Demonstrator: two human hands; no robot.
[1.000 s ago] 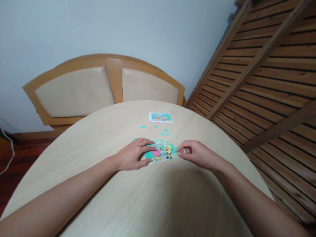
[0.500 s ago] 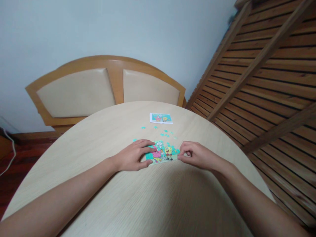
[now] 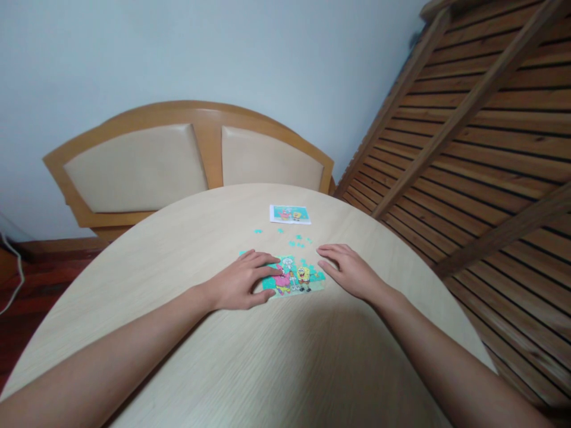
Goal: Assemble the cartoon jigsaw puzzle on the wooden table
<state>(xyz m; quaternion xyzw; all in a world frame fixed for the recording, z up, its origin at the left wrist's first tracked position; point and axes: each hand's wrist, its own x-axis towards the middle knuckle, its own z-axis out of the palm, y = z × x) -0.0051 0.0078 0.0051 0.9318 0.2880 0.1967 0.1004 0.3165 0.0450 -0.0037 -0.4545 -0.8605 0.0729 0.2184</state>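
A partly joined jigsaw puzzle (image 3: 292, 278) with cartoon figures in pink, white and yellow on teal lies flat on the table. My left hand (image 3: 243, 279) rests on its left side, fingers spread, thumb at the lower edge. My right hand (image 3: 350, 270) hovers by the upper right corner, fingers stretched out and thumb apart, with nothing visible between them. Its fingertips are close to several loose teal puzzle pieces (image 3: 299, 237). The piece nearest those fingertips seems hidden beneath them. Another loose piece (image 3: 242, 253) peeks out beyond my left hand.
A white picture sheet (image 3: 289, 214) showing the same cartoon scene lies behind the loose pieces. The round pale wooden table (image 3: 214, 356) has a bench with cream padded panels (image 3: 138, 169) at its far side. Slatted wood (image 3: 482, 148) leans at the right.
My right hand has come off the puzzle's lower right edge and moved up toward the loose pieces. Its pinched fingers have straightened. My left hand stays in place.
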